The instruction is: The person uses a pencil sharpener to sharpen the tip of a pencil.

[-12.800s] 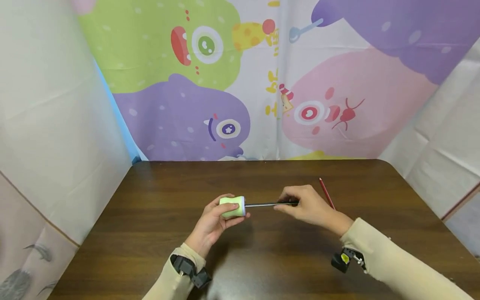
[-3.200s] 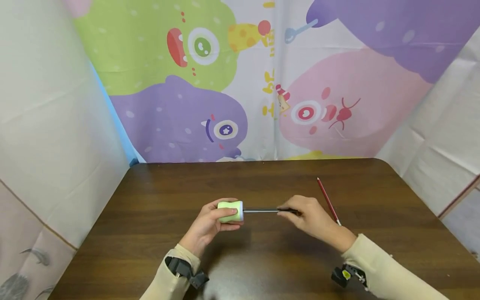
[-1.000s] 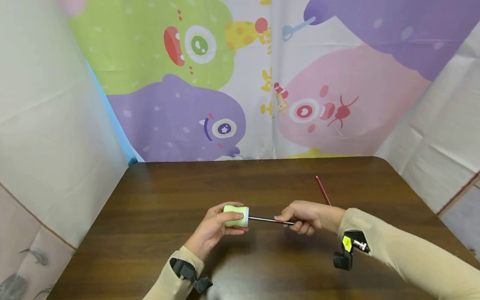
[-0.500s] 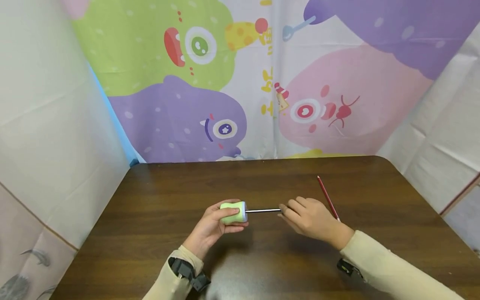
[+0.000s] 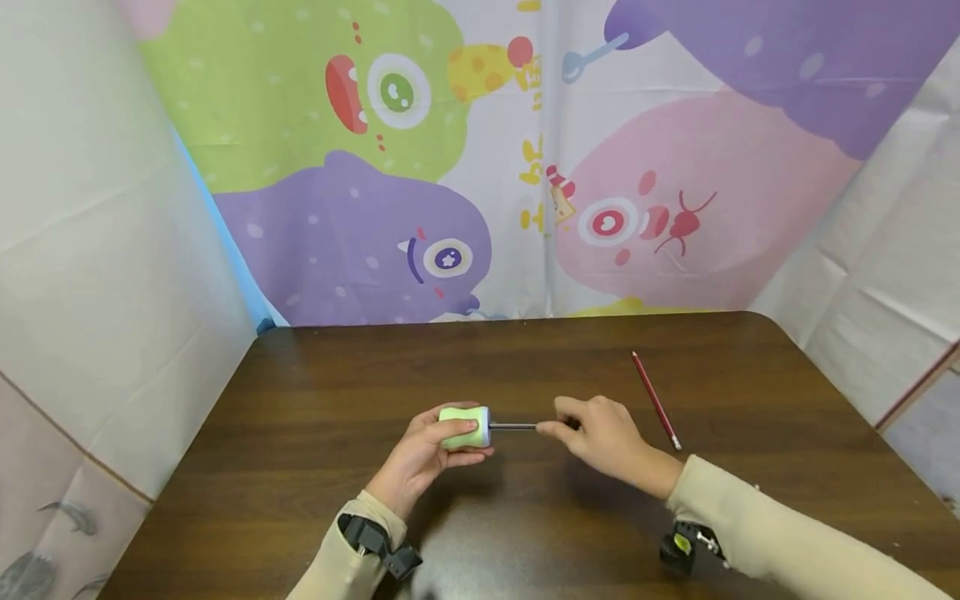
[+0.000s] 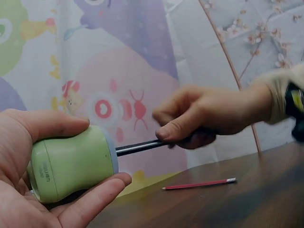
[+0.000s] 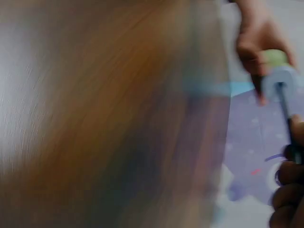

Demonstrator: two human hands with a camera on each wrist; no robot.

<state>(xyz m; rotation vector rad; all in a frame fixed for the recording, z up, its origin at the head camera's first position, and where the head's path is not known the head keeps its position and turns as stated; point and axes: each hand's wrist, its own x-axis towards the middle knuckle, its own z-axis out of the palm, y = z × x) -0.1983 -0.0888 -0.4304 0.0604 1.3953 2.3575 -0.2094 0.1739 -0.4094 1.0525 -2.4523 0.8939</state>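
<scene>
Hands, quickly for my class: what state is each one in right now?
Left hand: closed, holding the light green barrel-shaped object.
Right hand: closed, holding the dark stick.

A curtained-off indoor booth: cartoon-monster backdrop and white sheets line three sides of a wood-grain counter.

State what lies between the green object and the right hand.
A thin, dark stick runs from the green object to the right hand, seen in the head and left wrist views.
</scene>
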